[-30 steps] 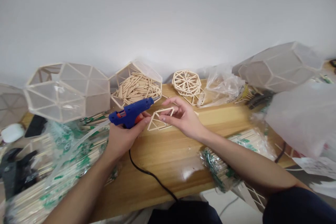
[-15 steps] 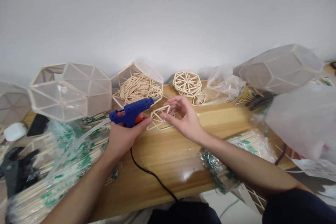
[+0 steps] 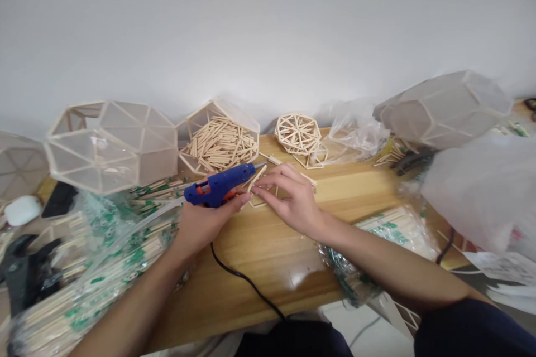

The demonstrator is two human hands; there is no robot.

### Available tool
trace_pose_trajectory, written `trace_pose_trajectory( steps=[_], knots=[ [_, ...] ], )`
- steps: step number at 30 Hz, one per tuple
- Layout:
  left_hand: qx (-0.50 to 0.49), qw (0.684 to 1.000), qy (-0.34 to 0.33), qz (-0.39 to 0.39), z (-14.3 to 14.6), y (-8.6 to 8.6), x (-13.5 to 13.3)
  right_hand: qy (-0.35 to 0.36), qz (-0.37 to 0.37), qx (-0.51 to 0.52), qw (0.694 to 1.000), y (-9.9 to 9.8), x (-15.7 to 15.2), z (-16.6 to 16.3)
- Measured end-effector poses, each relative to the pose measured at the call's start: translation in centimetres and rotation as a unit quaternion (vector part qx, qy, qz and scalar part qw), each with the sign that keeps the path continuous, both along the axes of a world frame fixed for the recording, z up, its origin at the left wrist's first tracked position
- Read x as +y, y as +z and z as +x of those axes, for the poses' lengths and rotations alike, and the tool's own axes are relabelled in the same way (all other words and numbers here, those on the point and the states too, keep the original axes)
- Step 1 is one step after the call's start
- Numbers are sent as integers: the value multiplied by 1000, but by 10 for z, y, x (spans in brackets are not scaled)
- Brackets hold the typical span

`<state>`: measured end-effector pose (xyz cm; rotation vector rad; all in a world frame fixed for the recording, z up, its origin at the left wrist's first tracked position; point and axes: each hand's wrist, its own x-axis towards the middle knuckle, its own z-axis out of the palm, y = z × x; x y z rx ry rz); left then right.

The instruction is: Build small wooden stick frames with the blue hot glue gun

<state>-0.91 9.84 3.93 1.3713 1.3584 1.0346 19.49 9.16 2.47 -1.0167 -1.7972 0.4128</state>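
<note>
A blue hot glue gun (image 3: 221, 184) is gripped in my left hand (image 3: 206, 224), with its nozzle pointing right. From its back end trails a long translucent glue stick (image 3: 161, 210). My right hand (image 3: 296, 202) is closed, fingertips pinching a small frame of thin wooden sticks (image 3: 256, 179). The frame is tilted, and fingers hide part of it. The nozzle is close to its upper end; whether they touch I cannot tell. My left thumb is right beside the frame's lower left side.
Cut sticks (image 3: 221, 142) fill an open polyhedral holder at the back. Beside it rests a round stick lattice (image 3: 298, 134). Large panelled polyhedra (image 3: 113, 148) stand left and right. Bagged sticks (image 3: 397, 228) flank the wooden table (image 3: 268, 256), and a black cord (image 3: 247, 279) crosses it.
The glue gun has moved right, its nozzle now near the frame's upper end. The stick frame has been turned in my right hand and now appears narrower.
</note>
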Motion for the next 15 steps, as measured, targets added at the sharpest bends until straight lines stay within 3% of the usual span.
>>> trace_pose_trajectory(
  steps=[9,12,15],
  knots=[
    [-13,999,-10,28,-7,4,1,36,-48,41,997,6,2,3],
    [-61,997,-31,19,-12,4,4,45,-140,133,980,4,8,4],
    [-90,995,-49,13,-16,2,4,65,-248,229,939,4,14,6]
  ],
)
